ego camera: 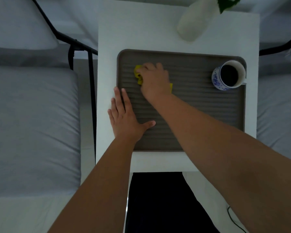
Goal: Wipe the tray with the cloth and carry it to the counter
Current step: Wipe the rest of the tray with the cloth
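A grey ribbed tray (200,111) lies flat on a small white table (107,39). My right hand (155,80) presses a crumpled yellow cloth (138,74) onto the tray's far left area; most of the cloth is hidden under the palm. My left hand (124,118) lies flat with fingers spread on the tray's left rim, partly on the table. A blue-and-white mug (227,75) with dark liquid stands in the tray's far right corner.
A white vase (193,22) with green leaves stands at the table's far edge. Grey-covered beds (32,123) with black metal frames flank the table on both sides. A thin black cable (233,219) runs over the floor at lower right.
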The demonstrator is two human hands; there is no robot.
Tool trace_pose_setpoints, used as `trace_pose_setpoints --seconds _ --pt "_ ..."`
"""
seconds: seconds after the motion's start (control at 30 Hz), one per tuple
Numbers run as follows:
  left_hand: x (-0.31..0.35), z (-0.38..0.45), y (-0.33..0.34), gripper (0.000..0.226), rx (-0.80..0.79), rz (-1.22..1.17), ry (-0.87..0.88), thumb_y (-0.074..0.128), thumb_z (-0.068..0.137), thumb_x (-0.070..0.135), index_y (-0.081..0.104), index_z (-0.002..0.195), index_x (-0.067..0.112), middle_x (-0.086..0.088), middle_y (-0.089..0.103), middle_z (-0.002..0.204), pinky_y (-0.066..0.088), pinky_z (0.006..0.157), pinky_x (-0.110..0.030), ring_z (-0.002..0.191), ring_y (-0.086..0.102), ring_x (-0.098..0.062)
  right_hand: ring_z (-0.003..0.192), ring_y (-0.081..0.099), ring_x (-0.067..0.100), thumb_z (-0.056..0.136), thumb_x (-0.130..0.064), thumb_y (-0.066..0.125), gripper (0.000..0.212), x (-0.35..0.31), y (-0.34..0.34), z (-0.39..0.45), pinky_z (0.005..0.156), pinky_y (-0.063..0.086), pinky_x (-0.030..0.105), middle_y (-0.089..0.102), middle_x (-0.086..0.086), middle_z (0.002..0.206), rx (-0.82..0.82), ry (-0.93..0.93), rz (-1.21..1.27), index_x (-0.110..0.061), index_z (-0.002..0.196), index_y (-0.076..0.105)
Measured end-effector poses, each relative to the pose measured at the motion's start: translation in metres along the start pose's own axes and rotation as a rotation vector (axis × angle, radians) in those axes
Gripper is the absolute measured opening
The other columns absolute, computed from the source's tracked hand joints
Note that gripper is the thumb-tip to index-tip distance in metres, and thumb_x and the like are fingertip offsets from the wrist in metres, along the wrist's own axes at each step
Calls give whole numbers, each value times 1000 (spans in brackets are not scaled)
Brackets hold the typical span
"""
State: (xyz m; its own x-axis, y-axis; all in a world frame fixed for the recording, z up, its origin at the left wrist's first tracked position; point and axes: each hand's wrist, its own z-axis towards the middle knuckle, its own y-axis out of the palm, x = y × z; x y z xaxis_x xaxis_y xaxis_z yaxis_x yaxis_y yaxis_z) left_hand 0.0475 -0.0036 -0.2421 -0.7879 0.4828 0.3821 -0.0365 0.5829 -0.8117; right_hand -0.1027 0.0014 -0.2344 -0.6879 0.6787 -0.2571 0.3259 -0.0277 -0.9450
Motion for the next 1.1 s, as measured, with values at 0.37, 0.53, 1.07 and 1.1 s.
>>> trace_pose_setpoints --seconds 0.37,0.53,1.07,1.1 --pt "-3 3 2 142 12 1 12 72 58 75 -21 151 21 2 -28 159 0 118 -45 150 -9 -27 106 49 37 81 3 49 38 100 -12 -8 86 46 38 48 17 123 158 490 160 -11 114 60" --pt "-1 2 1 142 18 -28 15 74 58 71 -21 151 23 2 -26 160 3 119 -46 150 -6 -28 108 45 33 78 0 49 40 27 4 11 87 36 31 52 10 128 115 291 146 -16 112 61" --pt "-1 1 -1 145 34 -61 -8 76 56 71 -23 150 23 5 -23 160 2 119 -44 150 -6 -24 94 51 36 63 5 52 50 113 5 -44 81 36 37 60 17 123 195 35 -16 -6 111 63" --pt "-1 2 -1 145 35 -57 -5 76 56 72 -23 151 23 5 -23 160 2 119 -44 150 -6 -24 95 51 39 64 4 53 51 111 3 -46 82 33 37 58 17 125 165 116 -21 -6 113 62"
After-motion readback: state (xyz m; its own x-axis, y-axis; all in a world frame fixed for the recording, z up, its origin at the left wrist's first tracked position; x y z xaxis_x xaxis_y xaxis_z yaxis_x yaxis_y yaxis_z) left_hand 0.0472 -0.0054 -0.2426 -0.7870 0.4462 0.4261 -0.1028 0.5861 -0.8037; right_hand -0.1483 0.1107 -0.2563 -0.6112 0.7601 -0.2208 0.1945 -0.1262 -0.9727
